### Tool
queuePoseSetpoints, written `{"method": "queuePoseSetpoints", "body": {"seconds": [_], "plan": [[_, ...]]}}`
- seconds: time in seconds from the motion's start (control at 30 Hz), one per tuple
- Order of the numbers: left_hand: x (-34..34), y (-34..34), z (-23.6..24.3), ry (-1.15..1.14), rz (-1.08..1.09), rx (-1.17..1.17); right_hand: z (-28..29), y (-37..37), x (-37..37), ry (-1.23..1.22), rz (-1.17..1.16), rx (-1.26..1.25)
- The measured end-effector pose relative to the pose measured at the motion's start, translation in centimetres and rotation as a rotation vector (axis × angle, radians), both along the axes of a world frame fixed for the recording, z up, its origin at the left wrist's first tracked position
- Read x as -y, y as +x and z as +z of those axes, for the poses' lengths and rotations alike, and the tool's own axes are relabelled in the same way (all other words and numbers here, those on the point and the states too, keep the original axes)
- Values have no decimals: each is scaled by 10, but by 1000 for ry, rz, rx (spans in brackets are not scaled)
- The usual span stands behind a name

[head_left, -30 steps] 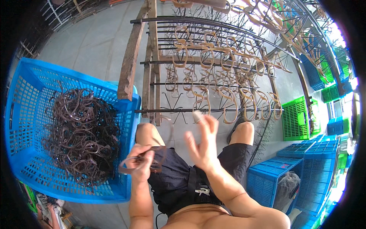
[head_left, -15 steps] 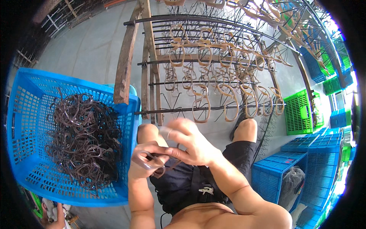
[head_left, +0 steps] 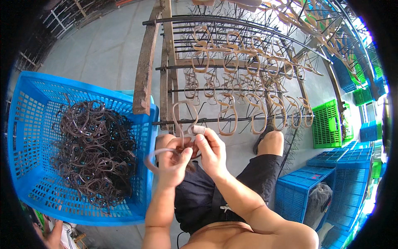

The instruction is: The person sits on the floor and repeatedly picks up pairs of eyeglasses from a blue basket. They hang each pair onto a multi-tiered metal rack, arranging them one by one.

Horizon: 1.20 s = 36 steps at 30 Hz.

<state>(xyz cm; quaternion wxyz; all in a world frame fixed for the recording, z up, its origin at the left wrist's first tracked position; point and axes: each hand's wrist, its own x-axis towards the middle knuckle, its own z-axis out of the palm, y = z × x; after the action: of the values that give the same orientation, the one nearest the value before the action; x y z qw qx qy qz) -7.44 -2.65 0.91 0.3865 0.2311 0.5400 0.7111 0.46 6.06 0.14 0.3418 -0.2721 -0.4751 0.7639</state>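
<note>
Above my lap, a grey-brown plastic eyeglass frame (head_left: 151, 162) is in my left hand (head_left: 171, 169), its fingers closed round it. One rim loops out beside the hand, and another rises above the fingers. My right hand (head_left: 214, 157), with a pale wrap (head_left: 199, 130) on one finger, pinches at the frame's upper part close to the left fingertips. The fingers hide where the rims meet, and whether more than one frame is held I cannot tell. Left of my hands, a blue basket (head_left: 143, 178) holds a tangled heap of dark brown eyeglass frames (head_left: 93, 153).
Ahead stands a wooden rack (head_left: 145, 70) with black rods (head_left: 211, 120), hung with rows of tan eyeglass frames (head_left: 227, 115). Blue crates (head_left: 296, 189) and a green crate (head_left: 324, 124) are on the right. Another person's arm (head_left: 54, 234) shows at the lower left.
My hands have risen and shifted slightly right. The right hand has turned from lying over the left to pinching beside it. The frame's rims now stick out upward and to the left.
</note>
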Motion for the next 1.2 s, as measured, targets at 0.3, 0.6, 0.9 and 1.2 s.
{"method": "queuePoseSetpoints", "body": {"seconds": [0.3, 0.6, 0.9, 1.2], "plan": [[42, -35, 19, -124, -227, -476, 49, 29, -47, 1074, 676, 194], [-15, -53, -26, -109, 257, -183, -22, -19, -18, 167, -408, 84], [-57, -34, -42, -87, 240, -19, -34, -62, -18, -41, -596, 148], [-57, -32, -40, -91, 271, -1, -34, -58, -21, -31, -524, 201]]}}
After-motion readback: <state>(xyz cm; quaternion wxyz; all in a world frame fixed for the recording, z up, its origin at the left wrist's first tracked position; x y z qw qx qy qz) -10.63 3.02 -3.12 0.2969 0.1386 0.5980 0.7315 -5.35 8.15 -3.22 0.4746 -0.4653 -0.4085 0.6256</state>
